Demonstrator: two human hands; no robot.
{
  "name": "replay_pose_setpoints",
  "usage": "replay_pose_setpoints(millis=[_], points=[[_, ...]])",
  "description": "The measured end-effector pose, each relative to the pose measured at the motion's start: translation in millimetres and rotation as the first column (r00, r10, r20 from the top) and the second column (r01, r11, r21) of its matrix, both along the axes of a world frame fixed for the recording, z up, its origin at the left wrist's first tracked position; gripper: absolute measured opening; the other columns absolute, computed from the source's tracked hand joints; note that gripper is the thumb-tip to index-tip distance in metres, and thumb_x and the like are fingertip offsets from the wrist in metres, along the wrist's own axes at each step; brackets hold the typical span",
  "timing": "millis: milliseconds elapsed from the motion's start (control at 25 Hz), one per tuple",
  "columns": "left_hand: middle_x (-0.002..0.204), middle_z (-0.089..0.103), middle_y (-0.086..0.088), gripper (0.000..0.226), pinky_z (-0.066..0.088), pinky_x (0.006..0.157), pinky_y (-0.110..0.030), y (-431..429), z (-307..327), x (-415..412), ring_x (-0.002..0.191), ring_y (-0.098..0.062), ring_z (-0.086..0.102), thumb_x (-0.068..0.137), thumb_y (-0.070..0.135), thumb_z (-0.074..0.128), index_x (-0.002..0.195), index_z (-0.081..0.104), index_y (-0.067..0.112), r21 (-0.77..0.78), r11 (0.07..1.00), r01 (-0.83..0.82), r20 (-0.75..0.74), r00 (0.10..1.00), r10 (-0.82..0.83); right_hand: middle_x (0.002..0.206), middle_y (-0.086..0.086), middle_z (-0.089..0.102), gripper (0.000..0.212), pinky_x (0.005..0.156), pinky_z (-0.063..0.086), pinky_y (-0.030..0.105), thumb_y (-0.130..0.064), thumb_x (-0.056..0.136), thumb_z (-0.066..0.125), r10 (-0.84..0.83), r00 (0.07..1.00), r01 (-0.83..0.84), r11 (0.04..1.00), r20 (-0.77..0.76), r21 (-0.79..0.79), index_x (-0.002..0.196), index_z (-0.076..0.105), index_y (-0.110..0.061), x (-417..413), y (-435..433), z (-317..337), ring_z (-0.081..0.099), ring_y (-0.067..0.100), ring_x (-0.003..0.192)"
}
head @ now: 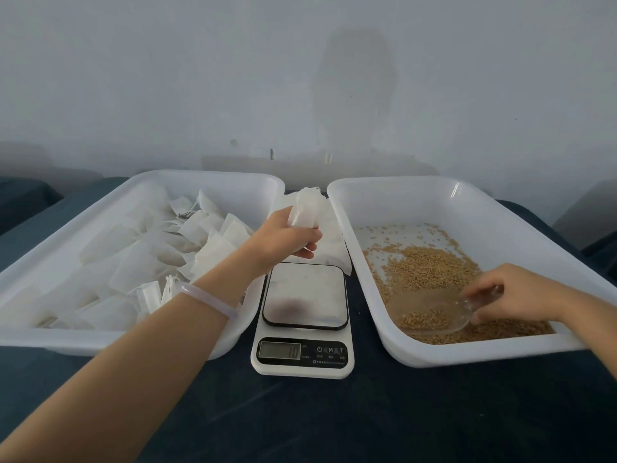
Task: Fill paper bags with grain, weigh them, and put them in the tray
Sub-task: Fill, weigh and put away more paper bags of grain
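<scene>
My left hand [287, 237] grips a white paper bag [307, 208] in the air, above the far edge of the scale [303, 320]. The scale's steel platform is bare and its display reads 10. My right hand [510, 294] holds a clear plastic scoop [430, 312] by its handle, low inside the right tray [467, 202]. Some grain lies in the scoop, and loose grain [430, 265] covers the near half of that tray. The left tray [43, 262] holds several white paper bags [207, 235].
More flat white bags [334, 252] lie on the dark cloth [300, 422] between the two trays, behind the scale. A grey wall [300, 78] stands close behind the trays. A clear bangle [210, 300] sits on my left wrist.
</scene>
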State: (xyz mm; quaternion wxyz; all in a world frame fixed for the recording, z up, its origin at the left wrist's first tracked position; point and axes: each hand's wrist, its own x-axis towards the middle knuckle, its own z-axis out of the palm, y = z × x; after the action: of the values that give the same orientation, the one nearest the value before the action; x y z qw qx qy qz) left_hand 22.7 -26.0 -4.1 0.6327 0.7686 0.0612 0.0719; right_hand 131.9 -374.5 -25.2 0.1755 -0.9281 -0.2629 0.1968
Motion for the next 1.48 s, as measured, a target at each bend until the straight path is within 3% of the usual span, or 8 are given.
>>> replay_pose_setpoints(millis=[240,400,520,880,1000,1160,1280,1480], points=[[0.082,0.059,-0.003,0.014,0.057,0.072,-0.030,-31,16,-4,0.073,-0.014,0.061,0.083,0.004,0.064,0.091,0.059,0.015,0.054,0.994,0.095,0.012,0.995,-0.096,0.098,-0.018,0.067,0.035,0.082,0.042,0.023,-0.029,0.070,0.078,-0.090,0.991,0.076,0.987,0.096,0.144,0.102,0.067,-0.036,-9,-7,29,0.059,0.000,0.093],[0.089,0.063,-0.003,0.030,0.055,0.073,-0.034,-80,15,9,0.082,-0.018,0.064,0.074,0.019,0.073,0.101,0.060,0.017,0.283,0.950,0.131,0.002,0.991,-0.137,0.102,-0.025,0.061,0.029,0.090,0.038,0.028,-0.038,0.076,0.069,-0.134,0.964,0.090,0.977,0.229,0.194,0.101,0.060,-0.049,-18,-23,72,0.052,-0.008,0.096],[0.080,0.058,0.001,0.032,0.053,0.065,-0.033,-103,9,22,0.074,-0.017,0.061,0.073,0.023,0.073,0.100,0.059,0.015,0.368,0.925,0.095,0.007,0.994,-0.105,0.101,-0.031,0.060,0.026,0.089,0.038,0.029,-0.042,0.076,0.067,-0.169,0.937,0.098,0.968,0.307,0.233,0.098,0.061,-0.054,-23,-37,114,0.051,-0.011,0.097],[0.079,0.053,0.009,0.032,0.042,0.051,-0.018,-123,-3,31,0.075,-0.018,0.057,0.073,0.020,0.071,0.096,0.049,0.025,0.389,0.921,0.029,0.121,0.989,-0.082,0.111,-0.024,0.061,0.026,0.098,0.035,0.027,-0.040,0.081,0.066,-0.018,0.922,0.032,0.999,0.388,-0.028,0.106,0.061,-0.047,-22,-26,159,0.051,0.001,0.109],[0.076,0.049,0.015,0.032,0.034,0.050,-0.013,-123,-7,32,0.070,-0.008,0.051,0.075,0.020,0.071,0.091,0.045,0.028,0.418,0.909,0.004,0.156,0.985,-0.076,0.102,-0.031,0.059,0.023,0.101,0.034,0.029,-0.041,0.080,0.066,0.041,0.925,-0.005,0.995,0.377,-0.095,0.096,0.057,-0.056,-22,-16,161,0.051,-0.001,0.107],[0.075,0.057,0.009,0.018,0.041,0.053,-0.019,-127,-10,36,0.074,-0.016,0.056,0.079,0.029,0.066,0.086,0.055,0.016,0.522,0.853,-0.016,0.135,0.989,-0.064,0.098,-0.030,0.057,0.021,0.107,0.020,0.032,-0.046,0.080,0.065,0.131,0.856,-0.020,0.975,0.500,-0.221,0.092,0.053,-0.059,-17,-3,163,0.045,0.002,0.113],[0.080,0.066,-0.004,0.031,0.052,0.064,-0.034,-133,-10,39,0.075,-0.022,0.063,0.080,0.040,0.062,0.087,0.062,0.010,0.581,0.814,0.027,0.082,0.992,-0.092,0.107,-0.018,0.059,0.027,0.108,0.009,0.033,-0.050,0.079,0.063,0.201,0.766,0.004,0.948,0.610,-0.318,0.104,0.056,-0.056,-12,7,165,0.034,0.008,0.120],[0.081,0.068,-0.010,0.023,0.053,0.061,-0.033,-132,-7,42,0.074,-0.022,0.065,0.075,0.024,0.062,0.087,0.063,0.005,0.586,0.809,0.048,0.034,0.996,-0.083,0.103,-0.020,0.058,0.027,0.107,0.004,0.032,-0.049,0.079,0.065,0.233,0.740,0.005,0.936,0.631,-0.352,0.105,0.059,-0.053,-10,17,166,0.033,0.004,0.117]])
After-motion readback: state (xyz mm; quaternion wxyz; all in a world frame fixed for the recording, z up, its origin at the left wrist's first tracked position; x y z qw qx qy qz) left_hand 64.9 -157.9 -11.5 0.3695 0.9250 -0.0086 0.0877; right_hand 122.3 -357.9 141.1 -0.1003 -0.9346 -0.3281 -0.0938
